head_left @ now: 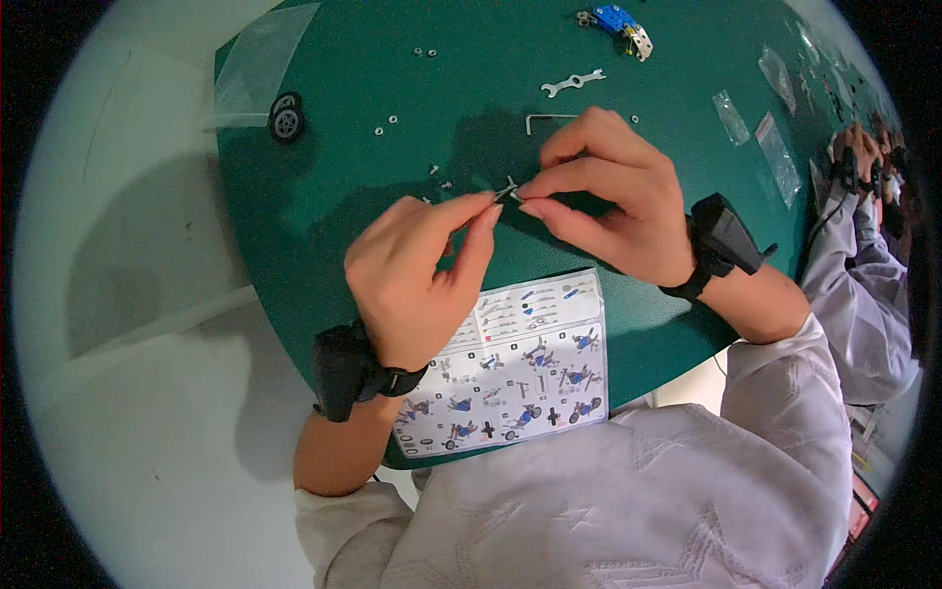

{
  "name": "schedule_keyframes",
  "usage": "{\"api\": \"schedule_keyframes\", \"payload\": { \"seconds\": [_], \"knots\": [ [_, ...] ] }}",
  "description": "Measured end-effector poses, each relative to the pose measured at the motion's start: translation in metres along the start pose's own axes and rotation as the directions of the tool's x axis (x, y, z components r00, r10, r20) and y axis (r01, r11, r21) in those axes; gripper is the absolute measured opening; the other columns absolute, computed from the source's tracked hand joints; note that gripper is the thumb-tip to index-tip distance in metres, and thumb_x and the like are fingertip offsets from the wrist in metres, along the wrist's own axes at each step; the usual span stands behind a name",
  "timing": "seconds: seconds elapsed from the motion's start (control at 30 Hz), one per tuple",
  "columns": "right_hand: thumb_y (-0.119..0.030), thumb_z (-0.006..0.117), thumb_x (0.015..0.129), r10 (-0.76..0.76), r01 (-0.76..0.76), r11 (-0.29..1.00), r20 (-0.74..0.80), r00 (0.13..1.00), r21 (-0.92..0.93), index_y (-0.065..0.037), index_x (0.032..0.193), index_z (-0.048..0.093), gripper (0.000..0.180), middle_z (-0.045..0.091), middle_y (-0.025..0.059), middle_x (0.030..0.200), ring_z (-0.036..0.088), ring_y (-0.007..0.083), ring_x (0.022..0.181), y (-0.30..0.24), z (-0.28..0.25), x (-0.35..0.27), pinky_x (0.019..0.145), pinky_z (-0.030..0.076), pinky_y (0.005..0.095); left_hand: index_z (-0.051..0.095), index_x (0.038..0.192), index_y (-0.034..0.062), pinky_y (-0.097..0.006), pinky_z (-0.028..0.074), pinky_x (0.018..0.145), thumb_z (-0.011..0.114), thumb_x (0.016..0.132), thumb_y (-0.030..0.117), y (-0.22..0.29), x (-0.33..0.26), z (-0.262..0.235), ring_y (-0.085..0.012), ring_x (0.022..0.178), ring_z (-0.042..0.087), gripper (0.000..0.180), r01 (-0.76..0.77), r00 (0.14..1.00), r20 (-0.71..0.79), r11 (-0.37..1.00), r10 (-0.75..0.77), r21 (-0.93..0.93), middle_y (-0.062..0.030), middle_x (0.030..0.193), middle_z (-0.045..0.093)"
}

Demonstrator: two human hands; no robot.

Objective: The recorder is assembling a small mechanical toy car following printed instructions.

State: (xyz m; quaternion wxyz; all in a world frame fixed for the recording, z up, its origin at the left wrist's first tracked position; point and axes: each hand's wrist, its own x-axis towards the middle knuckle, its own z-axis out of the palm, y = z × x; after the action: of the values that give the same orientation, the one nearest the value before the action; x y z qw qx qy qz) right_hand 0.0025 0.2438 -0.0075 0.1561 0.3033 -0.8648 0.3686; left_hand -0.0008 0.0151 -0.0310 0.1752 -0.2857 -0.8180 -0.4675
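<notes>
My left hand [422, 275] and my right hand [608, 196] meet above the green table [324, 196], fingertips pinched together on a tiny silver metal part [508, 189]. Both wrists wear black bands. Directly under my hands lies a printed instruction sheet [520, 363] with small pictures of a vehicle. Loose screws and nuts [439, 177] are scattered on the table just beyond my left fingers.
An angled hex key [542, 120], a small flat spanner [572, 83], a blue partly built model [620, 27], two black wheels [287, 116] and clear plastic bags [257, 61] lie farther out. Another person's hands [856, 157] work at the right edge.
</notes>
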Motion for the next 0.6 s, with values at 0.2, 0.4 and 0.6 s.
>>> {"api": "schedule_keyframes", "payload": {
  "seconds": [0.2,0.4,0.6],
  "knots": [
    [-0.011,0.084,0.076,0.039,-0.038,0.995,-0.014,0.999,0.090,-0.009,0.092,0.076,0.018,0.067,0.0059,0.097,0.064,0.0247,0.089,-0.002,0.003,-0.002,0.076,0.047,0.0350,0.074,0.096,0.0025,-0.029,0.046,0.052,0.082,0.080,-0.002,0.007,0.002,-0.003,-0.0185,0.058,0.063,0.018,-0.020,0.999,0.048,1.000,0.019,0.013,-0.0087,0.076,0.071],
    [-0.010,0.084,0.076,0.056,-0.053,0.993,-0.028,0.998,0.101,-0.009,0.093,0.076,0.019,0.068,0.0059,0.097,0.064,0.0244,0.088,0.000,0.002,-0.003,0.075,0.047,0.0343,0.075,0.096,0.0028,-0.027,0.048,0.054,0.081,0.083,0.000,0.013,0.003,-0.008,-0.0177,0.062,0.066,0.015,0.037,0.995,0.091,0.999,-0.037,0.005,-0.0108,0.079,0.074],
    [-0.010,0.084,0.076,0.017,-0.013,0.993,-0.035,0.999,0.116,-0.009,0.096,0.075,0.022,0.068,0.0053,0.097,0.064,0.0251,0.087,0.000,-0.001,-0.004,0.076,0.048,0.0353,0.075,0.097,0.0038,-0.027,0.048,0.056,0.079,0.084,0.000,0.012,0.002,-0.008,-0.0179,0.062,0.066,0.014,0.121,0.989,0.087,0.992,-0.118,-0.022,-0.0096,0.080,0.074]
  ]
}}
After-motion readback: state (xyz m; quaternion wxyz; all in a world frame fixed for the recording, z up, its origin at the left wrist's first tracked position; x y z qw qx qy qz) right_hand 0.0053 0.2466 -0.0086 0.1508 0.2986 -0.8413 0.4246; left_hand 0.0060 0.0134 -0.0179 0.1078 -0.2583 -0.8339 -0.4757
